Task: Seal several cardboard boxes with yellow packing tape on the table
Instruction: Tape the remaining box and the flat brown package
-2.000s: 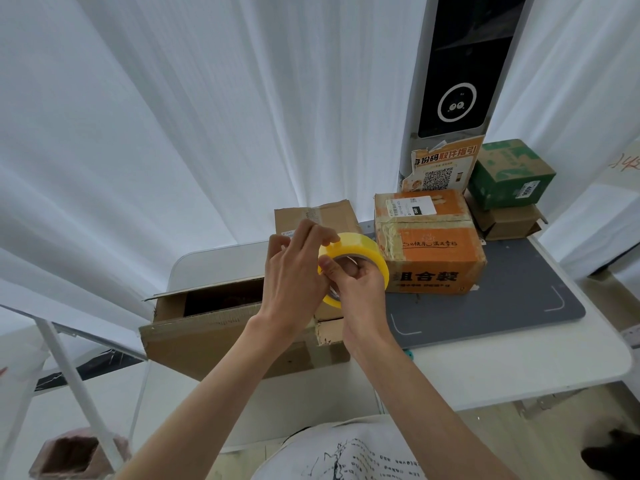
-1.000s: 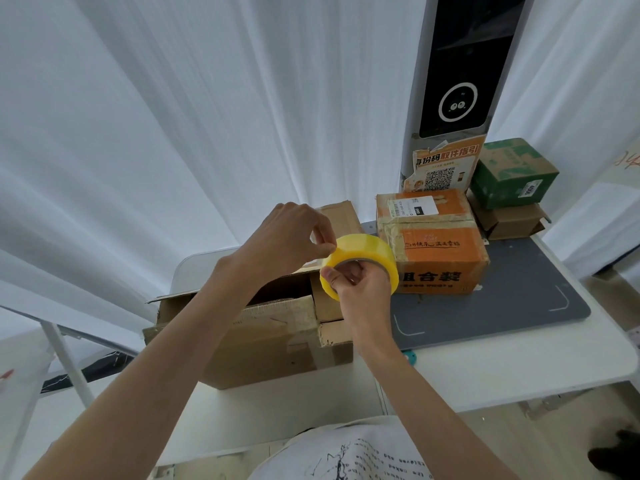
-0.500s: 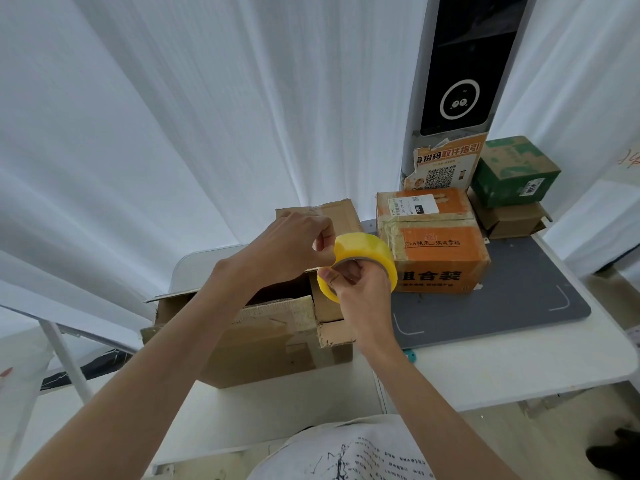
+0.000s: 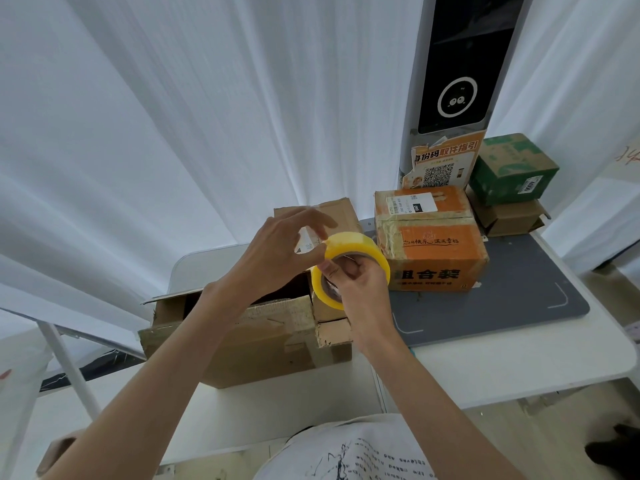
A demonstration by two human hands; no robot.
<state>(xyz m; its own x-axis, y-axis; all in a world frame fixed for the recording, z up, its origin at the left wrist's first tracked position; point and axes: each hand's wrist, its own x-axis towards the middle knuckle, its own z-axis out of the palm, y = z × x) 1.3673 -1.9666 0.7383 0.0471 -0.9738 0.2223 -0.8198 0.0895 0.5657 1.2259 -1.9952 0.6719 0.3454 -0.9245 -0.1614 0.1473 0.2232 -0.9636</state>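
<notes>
Tape roll (image 4: 349, 268), frame centre above the open box (image 4: 249, 337): gripped through the core by the right hand (image 4: 360, 289), its rim picked at by the left hand (image 4: 277, 254) with pinched fingertips; the end is best found by nail before being drawn out.

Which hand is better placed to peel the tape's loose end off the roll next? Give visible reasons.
Probably the left hand: its fingers sit at the top edge of the yellow tape roll, while the right hand grips the roll through its core, steadying it over the open brown box.
</notes>
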